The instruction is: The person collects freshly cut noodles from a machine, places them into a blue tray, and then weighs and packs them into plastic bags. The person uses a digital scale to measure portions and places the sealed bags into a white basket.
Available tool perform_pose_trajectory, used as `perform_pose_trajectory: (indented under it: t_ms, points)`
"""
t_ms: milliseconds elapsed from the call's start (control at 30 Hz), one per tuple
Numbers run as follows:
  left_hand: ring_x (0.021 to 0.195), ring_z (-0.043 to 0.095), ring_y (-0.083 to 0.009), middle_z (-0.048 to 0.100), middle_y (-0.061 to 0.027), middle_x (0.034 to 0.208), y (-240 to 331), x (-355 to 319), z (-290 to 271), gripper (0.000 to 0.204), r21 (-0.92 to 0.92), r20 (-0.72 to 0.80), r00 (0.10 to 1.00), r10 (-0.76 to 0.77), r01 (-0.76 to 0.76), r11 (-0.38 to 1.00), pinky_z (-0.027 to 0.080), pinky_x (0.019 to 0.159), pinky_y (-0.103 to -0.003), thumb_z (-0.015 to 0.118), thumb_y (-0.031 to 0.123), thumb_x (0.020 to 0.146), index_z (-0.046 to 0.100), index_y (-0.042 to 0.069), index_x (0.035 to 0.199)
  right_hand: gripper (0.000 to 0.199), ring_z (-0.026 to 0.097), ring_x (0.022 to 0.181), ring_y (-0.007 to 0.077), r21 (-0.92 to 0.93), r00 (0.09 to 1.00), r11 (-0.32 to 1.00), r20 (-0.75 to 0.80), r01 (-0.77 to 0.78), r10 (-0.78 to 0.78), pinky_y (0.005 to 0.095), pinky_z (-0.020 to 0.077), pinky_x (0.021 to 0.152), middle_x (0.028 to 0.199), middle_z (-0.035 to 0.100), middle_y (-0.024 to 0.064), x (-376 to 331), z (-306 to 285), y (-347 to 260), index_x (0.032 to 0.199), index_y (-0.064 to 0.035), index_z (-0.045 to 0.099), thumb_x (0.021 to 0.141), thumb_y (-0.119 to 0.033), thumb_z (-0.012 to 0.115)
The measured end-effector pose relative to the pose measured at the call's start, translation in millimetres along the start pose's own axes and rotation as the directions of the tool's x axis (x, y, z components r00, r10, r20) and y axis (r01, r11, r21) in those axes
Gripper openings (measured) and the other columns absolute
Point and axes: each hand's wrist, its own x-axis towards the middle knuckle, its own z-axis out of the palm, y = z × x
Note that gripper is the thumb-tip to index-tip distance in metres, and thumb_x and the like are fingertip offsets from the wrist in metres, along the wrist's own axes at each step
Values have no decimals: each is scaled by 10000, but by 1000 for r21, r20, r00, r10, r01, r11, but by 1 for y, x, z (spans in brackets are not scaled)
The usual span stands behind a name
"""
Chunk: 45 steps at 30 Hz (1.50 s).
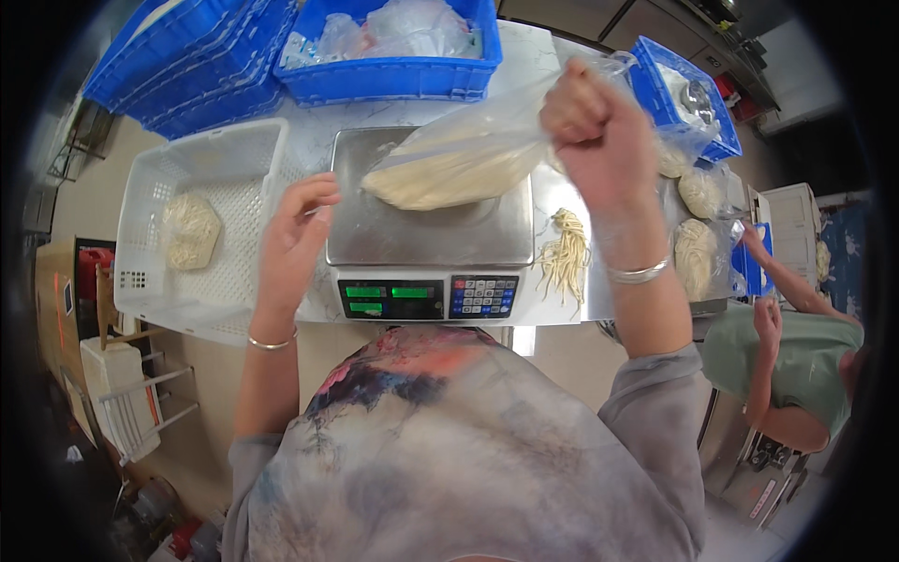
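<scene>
My right hand (pixel 597 126) is closed in a fist around the gathered top of a clear plastic bag (pixel 501 117). Pale noodles (pixel 449 178) fill the low end of that bag, which slants down to the left over the steel plate of a digital scale (pixel 421 242); whether it touches the plate I cannot tell. By the plate's left edge is my left hand (pixel 298 239), fingers loosely bent and apart, with nothing visible in it. A loose bunch of noodles (pixel 565 255) lies on the table right of the scale.
A white perforated basket (pixel 140 281) at left holds one bag of noodles (pixel 191 231). Blue crates (pixel 211 70) are stacked behind it, and another blue crate (pixel 393 82) holds plastic bags. Several bagged noodles (pixel 693 253) lie at right, near a co-worker in green (pixel 782 361).
</scene>
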Motion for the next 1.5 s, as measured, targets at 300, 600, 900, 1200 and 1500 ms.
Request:
perform_pose_trajectory:
  t_ms: [300,600,900,1200,1500]
  points:
    - [1116,564,-200,585,-85,1263,12,1,10,289,302,5,995,103,-99,948,440,929,-328,650,69,849,606,59,1135,413,613,1059,231,-700,977,710,-195,-74,-91,367,434,978,1097,669,121,-57,-101,24,1143,-5,611,1017,-333,394]
    - [1005,563,-139,620,-23,1109,18,5,22,263,417,32,994,108,-111,902,429,864,-287,617,91,872,633,63,1133,377,613,1006,311,-728,877,-489,-412,-480,-247,393,497,867,1104,606,151,-120,-253,24,1201,-121,585,844,-178,695]
    - [941,562,-107,647,-4,1056,14,8,18,215,394,-52,988,143,-112,912,446,813,-265,644,121,885,671,66,1091,289,617,980,379,-637,901,-654,-399,-408,-173,478,519,802,1161,554,151,-114,-285,56,1156,-140,565,872,-185,592]
    - [1040,578,-240,537,-86,1201,4,22,72,454,615,113,978,175,-207,761,474,893,-362,727,207,801,586,124,1225,170,610,918,399,-677,915,-620,-342,-397,-213,493,503,769,1075,585,141,-112,-287,66,1044,-134,595,880,-163,559]
    - [1026,533,-261,583,-68,993,-10,48,113,145,661,271,937,220,-348,665,404,917,-404,693,174,815,610,80,887,188,607,904,352,-900,866,-265,-198,-346,-459,428,489,782,1016,610,136,-125,-257,37,1034,-63,618,852,-52,576]
